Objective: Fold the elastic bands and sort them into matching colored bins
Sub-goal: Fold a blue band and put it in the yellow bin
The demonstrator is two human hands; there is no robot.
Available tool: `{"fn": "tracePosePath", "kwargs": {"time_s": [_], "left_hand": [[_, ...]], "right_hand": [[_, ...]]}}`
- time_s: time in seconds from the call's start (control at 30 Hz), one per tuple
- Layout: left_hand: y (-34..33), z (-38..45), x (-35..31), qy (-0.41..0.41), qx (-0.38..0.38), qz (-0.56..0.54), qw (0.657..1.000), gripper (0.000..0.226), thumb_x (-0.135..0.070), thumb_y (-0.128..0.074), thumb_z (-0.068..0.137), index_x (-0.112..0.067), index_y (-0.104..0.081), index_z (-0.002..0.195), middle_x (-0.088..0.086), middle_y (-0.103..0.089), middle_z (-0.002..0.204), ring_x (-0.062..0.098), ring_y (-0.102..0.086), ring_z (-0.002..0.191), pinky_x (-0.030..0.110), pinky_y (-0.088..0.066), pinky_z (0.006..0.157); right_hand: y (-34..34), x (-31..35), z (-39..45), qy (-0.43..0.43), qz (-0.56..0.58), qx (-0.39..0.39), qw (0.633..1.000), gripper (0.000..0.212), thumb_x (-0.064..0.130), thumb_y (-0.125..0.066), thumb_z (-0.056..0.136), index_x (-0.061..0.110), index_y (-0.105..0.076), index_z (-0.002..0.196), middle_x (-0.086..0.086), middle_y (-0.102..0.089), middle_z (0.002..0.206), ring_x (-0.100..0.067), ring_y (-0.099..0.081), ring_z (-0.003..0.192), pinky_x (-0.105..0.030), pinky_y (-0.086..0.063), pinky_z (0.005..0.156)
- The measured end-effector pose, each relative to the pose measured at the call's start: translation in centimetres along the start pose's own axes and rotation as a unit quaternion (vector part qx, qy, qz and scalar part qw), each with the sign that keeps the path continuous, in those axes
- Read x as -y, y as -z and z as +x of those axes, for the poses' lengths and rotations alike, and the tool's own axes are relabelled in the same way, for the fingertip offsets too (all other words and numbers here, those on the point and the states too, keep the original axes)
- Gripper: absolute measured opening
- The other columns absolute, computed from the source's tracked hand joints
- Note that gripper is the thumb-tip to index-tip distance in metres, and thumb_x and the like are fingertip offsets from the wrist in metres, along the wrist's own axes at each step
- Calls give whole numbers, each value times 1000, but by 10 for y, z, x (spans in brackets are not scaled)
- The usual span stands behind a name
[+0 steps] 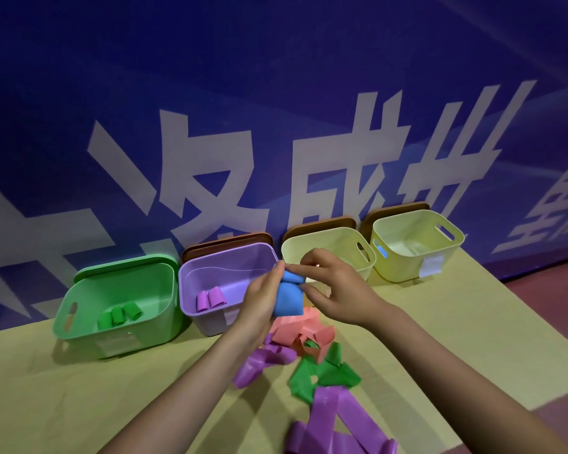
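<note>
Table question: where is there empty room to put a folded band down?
Bare table lies near-left, in front of the green bin, and near-right, in front of the yellow bins. The middle is crowded with loose pink, green and purple bands.

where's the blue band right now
The blue band is at centre of the head view, held between left hand and right hand, above the pink bands.

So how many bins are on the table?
4, in a row along the wall: a green bin far left, a purple bin next, then two pale yellow bins on the right. No others visible.
</note>
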State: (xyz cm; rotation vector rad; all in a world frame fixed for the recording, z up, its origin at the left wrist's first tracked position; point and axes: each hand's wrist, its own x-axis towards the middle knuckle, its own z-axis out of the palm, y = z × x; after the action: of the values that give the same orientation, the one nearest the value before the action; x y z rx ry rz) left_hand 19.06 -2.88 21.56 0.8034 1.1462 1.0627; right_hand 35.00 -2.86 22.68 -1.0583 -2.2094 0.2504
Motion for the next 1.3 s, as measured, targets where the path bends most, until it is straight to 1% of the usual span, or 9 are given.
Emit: {"fn": "tracePosePath", "kwargs": {"time_s": [0.2, 0.33, 0.43, 0.53, 0.67, 0.83, 0.93, 1.07, 1.3], "left_hand": [[1, -3, 3, -35, 77, 14, 996, 22, -25, -46, 99, -12, -63, 105, 11, -67, 94, 19, -64, 80, 34, -51, 72], [4, -3, 2, -90, 55, 131, 986, 16, -24, -47, 100, -22, -62, 98, 7, -67, 96, 18, -63, 82, 33, -50, 74], [7, -3, 2, -110, 49, 159, 980, 13, -24, -50, 98, -25, -62, 94, 8, -67, 97, 21, -65, 85, 33, -52, 73], [7, -5, 2, -86, 31, 93, 991, 12, -22, -53, 96, -21, -64, 94, 8, -66, 92, 19, -64, 81, 33, -52, 70], [6, -7, 2, -4, 31, -65, 997, 17, -23, -53, 95, -9, -63, 95, 11, -66, 85, 21, -63, 78, 35, -51, 68], [11, -6, 5, 25, 55, -34, 998, 14, -16, -54, 95, -6, -63, 96, 15, -58, 89, 19, -55, 74, 25, -45, 63], [11, -4, 6, 28, 47, -36, 998, 15, -14, -51, 96, -5, -63, 98, 14, -60, 86, 16, -56, 68, 21, -47, 58], [12, -2, 6, 45, 39, -78, 995, 16, -9, -46, 98, -4, -61, 98, 12, -64, 79, 13, -61, 56, 23, -51, 57], [10, -3, 8, 86, 32, -110, 990, 27, -14, -36, 101, -1, -59, 97, 15, -68, 78, 21, -66, 65, 26, -52, 63]], "right_hand": [[-6, 6, -6, -225, 234, -61, 944, 27, 22, -57, 94, 23, -67, 119, 2, -58, 95, -8, -56, 89, -22, -45, 77], [-9, 7, -5, -310, 310, 9, 899, 16, 20, -61, 93, 16, -69, 106, -5, -62, 82, -6, -55, 74, -23, -46, 70], [-11, 11, -5, -301, 323, 16, 897, 16, 15, -59, 94, 9, -69, 84, -1, -58, 68, -5, -51, 61, -19, -42, 60], [-15, 11, -4, -294, 303, -26, 906, 17, 18, -63, 91, 3, -70, 90, -1, -57, 67, -8, -49, 62, -24, -41, 61], [-17, 11, 0, -286, 288, -91, 909, 12, 11, -63, 90, 21, -70, 86, -1, -60, 70, -11, -51, 67, -30, -44, 65], [-18, 7, -2, -262, 238, -116, 928, 10, 9, -65, 88, 17, -71, 87, -13, -66, 77, -24, -58, 70, -37, -49, 68], [-21, 4, -3, -228, 153, -123, 954, 11, 11, -67, 87, 11, -74, 96, -8, -65, 77, -19, -57, 73, -35, -47, 68], [-19, 1, -7, -153, 58, -91, 982, 25, 21, -61, 87, 14, -72, 109, 6, -53, 79, -7, -51, 72, -9, -37, 66], [-13, -11, -12, -33, -33, -4, 999, 34, 21, -51, 90, 10, -67, 119, -6, -59, 99, -15, -53, 91, -20, -42, 78]]}}
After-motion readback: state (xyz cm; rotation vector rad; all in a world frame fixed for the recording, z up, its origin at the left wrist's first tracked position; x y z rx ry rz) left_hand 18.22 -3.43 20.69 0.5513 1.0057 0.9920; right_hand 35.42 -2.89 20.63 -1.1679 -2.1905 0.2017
